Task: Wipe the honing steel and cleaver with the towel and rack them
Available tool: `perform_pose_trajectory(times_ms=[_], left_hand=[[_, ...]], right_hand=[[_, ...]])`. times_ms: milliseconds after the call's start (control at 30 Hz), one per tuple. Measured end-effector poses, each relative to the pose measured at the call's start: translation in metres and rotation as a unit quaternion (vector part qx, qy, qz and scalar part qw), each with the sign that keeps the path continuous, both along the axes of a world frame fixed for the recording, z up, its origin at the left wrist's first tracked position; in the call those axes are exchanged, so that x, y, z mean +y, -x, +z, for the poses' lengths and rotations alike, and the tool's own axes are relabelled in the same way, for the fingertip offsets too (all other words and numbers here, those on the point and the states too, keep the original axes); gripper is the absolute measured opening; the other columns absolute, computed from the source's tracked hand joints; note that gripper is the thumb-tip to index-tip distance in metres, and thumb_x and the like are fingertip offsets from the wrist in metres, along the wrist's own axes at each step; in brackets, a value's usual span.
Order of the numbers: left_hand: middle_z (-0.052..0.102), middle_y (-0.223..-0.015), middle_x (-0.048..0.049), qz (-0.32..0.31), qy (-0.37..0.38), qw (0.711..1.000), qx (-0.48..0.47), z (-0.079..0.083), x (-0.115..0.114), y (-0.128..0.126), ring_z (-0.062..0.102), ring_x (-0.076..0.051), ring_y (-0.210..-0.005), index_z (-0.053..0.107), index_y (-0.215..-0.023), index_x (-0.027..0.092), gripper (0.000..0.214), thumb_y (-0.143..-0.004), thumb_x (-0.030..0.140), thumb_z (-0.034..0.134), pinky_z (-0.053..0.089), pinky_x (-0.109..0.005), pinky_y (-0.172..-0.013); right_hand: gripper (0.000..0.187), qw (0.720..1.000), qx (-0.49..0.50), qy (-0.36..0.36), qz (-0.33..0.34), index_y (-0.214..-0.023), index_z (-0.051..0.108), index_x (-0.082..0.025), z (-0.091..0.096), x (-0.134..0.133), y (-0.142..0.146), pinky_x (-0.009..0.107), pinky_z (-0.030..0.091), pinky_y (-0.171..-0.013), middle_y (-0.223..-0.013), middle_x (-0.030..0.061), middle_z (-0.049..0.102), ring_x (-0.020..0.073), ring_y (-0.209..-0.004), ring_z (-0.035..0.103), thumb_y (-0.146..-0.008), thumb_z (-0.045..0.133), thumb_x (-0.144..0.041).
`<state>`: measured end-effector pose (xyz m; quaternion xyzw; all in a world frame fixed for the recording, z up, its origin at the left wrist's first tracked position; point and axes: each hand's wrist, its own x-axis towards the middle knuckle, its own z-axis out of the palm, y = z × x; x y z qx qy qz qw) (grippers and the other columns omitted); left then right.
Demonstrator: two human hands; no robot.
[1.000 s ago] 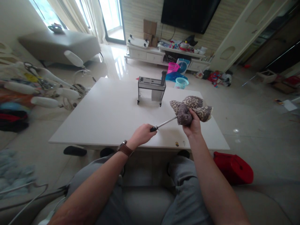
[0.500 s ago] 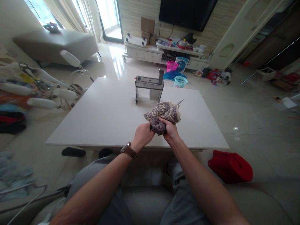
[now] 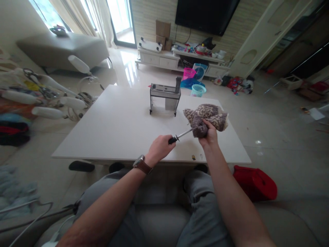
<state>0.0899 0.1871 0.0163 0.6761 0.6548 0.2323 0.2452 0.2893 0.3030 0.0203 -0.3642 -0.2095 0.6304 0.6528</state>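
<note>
My left hand [image 3: 161, 148], with a watch at the wrist, is closed round the black handle of a sharpening steel [image 3: 184, 133]. The thin metal rod points up to the right, and its far end is hidden in a brown-and-cream patterned cloth [image 3: 209, 111]. My right hand [image 3: 210, 135] grips the cloth, which is bunched around the rod over the right part of the table. Beyond my hands, a knife block [image 3: 165, 92] with a dark frame and see-through sides stands upright on the table. A broad knife [image 3: 178, 84] sticks up from its right end.
The white table [image 3: 110, 127] spans the space before me, with small stickers near its front edge. A red stool-like object [image 3: 255, 183] lies on the floor at the right. Turquoise [image 3: 198, 90] and pink baskets [image 3: 189, 73] stand behind the table. White-shaded lamp parts [image 3: 48, 112] are at the left.
My right hand and the cloth have slid right along the rod, away from my left hand. The rod now shows beside its handle. My left hand has barely moved.
</note>
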Motion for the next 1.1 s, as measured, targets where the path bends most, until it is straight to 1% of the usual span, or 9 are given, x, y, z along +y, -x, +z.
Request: perform_pose_trajectory(times_ms=[100,167,367,533,600,700,867,967,1100], left_hand=[[0.073,-0.083,-0.0099,-0.026,-0.003,1.0,-0.007,0.0,-0.001,0.001,0.06,-0.019,-0.072,0.072,-0.087,0.019,0.026,-0.096,0.04,0.058,0.027,-0.031,-0.063],[0.072,-0.082,-0.0085,-0.038,-0.001,0.999,-0.027,-0.001,-0.001,0.002,0.059,-0.019,-0.073,0.072,-0.088,0.019,0.031,-0.098,0.045,0.057,0.028,-0.031,-0.063],[0.059,-0.069,0.0004,-0.043,0.015,0.983,-0.175,-0.003,0.005,0.003,0.049,-0.014,-0.068,0.064,-0.076,0.017,0.037,-0.096,0.047,0.056,0.031,-0.028,-0.064],[0.049,-0.058,0.0037,-0.066,0.063,0.953,-0.29,-0.009,0.008,0.001,0.045,-0.012,-0.058,0.06,-0.078,0.017,0.039,-0.095,0.052,0.052,0.034,-0.027,-0.058],[0.049,-0.057,0.0042,-0.066,0.09,0.941,-0.318,-0.011,0.009,0.001,0.045,-0.012,-0.053,0.058,-0.081,0.018,0.036,-0.096,0.05,0.05,0.034,-0.026,-0.055],[0.056,-0.063,0.0012,-0.064,0.08,0.953,-0.286,-0.013,0.01,0.001,0.05,-0.014,-0.058,0.058,-0.082,0.018,0.033,-0.096,0.048,0.05,0.037,-0.026,-0.057],[0.071,-0.087,-0.006,-0.018,-0.006,0.99,-0.141,-0.011,0.01,0.001,0.059,-0.018,-0.076,0.064,-0.095,0.019,0.027,-0.099,0.044,0.053,0.035,-0.028,-0.067],[0.069,-0.082,-0.0048,-0.014,-0.005,0.996,-0.088,-0.008,0.008,0.001,0.056,-0.019,-0.072,0.064,-0.093,0.021,0.031,-0.1,0.049,0.052,0.029,-0.029,-0.065],[0.065,-0.077,-0.0038,-0.009,-0.005,0.998,-0.06,-0.004,0.005,0.003,0.052,-0.018,-0.069,0.065,-0.085,0.022,0.036,-0.099,0.051,0.052,0.024,-0.031,-0.064]], right_hand=[[0.016,0.997,0.013,0.032,-0.063,-0.096,0.073,-0.023,0.01,0.003,-0.014,0.026,0.065,-0.08,-0.086,-0.0024,0.083,0.0131,-0.081,0.076,-0.082,0.068,-0.015],[0.015,0.997,0.018,0.035,-0.062,-0.097,0.074,-0.022,0.015,0.0,-0.014,0.024,0.065,-0.079,-0.089,-0.0027,0.083,0.0121,-0.083,0.076,-0.086,0.066,-0.017],[0.013,0.999,0.018,0.01,0.026,-0.09,0.073,-0.022,0.013,-0.021,0.011,0.024,0.065,-0.075,-0.088,-0.0027,0.082,0.013,-0.081,0.077,-0.078,0.075,-0.017],[0.027,0.994,-0.029,0.02,0.108,-0.085,0.073,-0.018,0.003,-0.043,0.046,0.032,0.068,-0.078,-0.084,0.0007,0.082,0.0198,-0.081,0.078,-0.062,0.087,-0.017],[0.032,0.992,-0.048,0.022,0.111,-0.084,0.073,-0.018,0.001,-0.049,0.054,0.035,0.069,-0.078,-0.085,0.0015,0.082,0.022,-0.081,0.079,-0.057,0.089,-0.015],[0.036,0.995,-0.059,0.021,0.076,-0.082,0.073,-0.018,0.0,-0.05,0.06,0.036,0.069,-0.078,-0.085,0.0014,0.082,0.0224,-0.082,0.079,-0.051,0.09,-0.011],[0.039,0.999,-0.047,0.009,0.01,-0.087,0.073,-0.019,-0.004,-0.042,0.058,0.034,0.069,-0.08,-0.086,-0.0011,0.082,0.0199,-0.083,0.079,-0.053,0.09,-0.011],[0.037,0.999,-0.033,0.0,0.002,-0.091,0.072,-0.019,-0.006,-0.029,0.045,0.033,0.069,-0.079,-0.088,-0.0008,0.082,0.018,-0.081,0.079,-0.058,0.087,-0.012],[0.025,1.0,-0.013,-0.007,0.006,-0.093,0.072,-0.02,-0.002,-0.005,0.012,0.03,0.068,-0.078,-0.089,-0.0004,0.082,0.0156,-0.08,0.078,-0.07,0.079,-0.014]])
